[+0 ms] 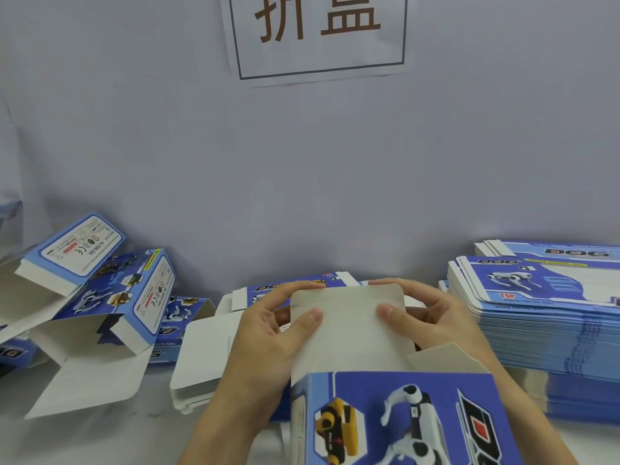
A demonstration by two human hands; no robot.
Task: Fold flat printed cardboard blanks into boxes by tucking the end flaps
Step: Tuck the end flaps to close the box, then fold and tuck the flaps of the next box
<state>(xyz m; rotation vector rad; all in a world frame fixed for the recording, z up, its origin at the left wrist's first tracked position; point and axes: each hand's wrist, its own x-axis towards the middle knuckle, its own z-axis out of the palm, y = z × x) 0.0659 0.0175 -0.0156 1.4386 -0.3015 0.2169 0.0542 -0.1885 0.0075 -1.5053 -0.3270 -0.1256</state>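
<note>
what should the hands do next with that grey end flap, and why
Probably bend the grey end flap down over the box and tuck its tab in. Both the left hand and the right hand pinch its far corners, it stands raised and untucked, and the side flap still sticks out, so that may need folding in first.

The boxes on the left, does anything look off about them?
Yes. The folded boxes lie tumbled, tilted against each other with flaps hanging open, unlike the neat stack of flat blanks on the right. Nothing looks torn.
</note>
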